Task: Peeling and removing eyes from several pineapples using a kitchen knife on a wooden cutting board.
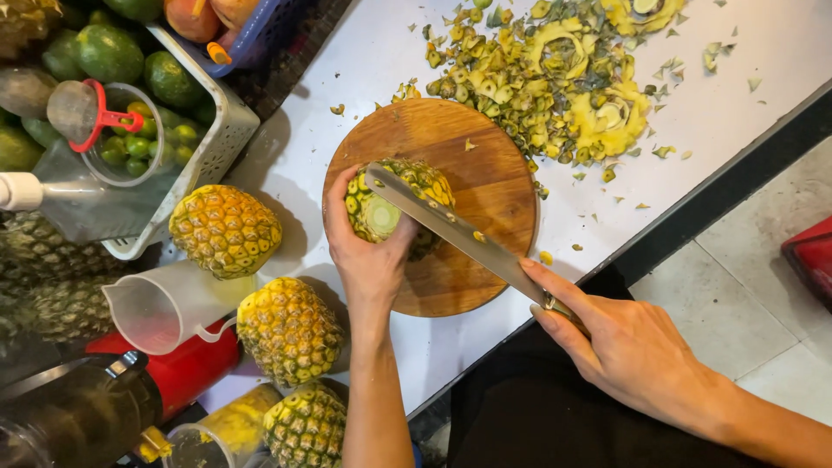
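A pineapple [407,201] with its top cut off lies on its side on a round wooden cutting board [494,173]. My left hand [368,251] grips it from the near side, thumb against the cut face. My right hand [620,347] holds the handle of a long knife [451,227], index finger along the spine. The blade rests across the top of the pineapple, tip pointing to the upper left.
Three whole pineapples [225,230] [289,329] [305,426] lie left of the board. A heap of pineapple peel [555,78] sits at the back of the white table [745,78]. A plastic jug [165,305], a basket of green fruit [221,130] and a red blender base [186,368] stand at the left.
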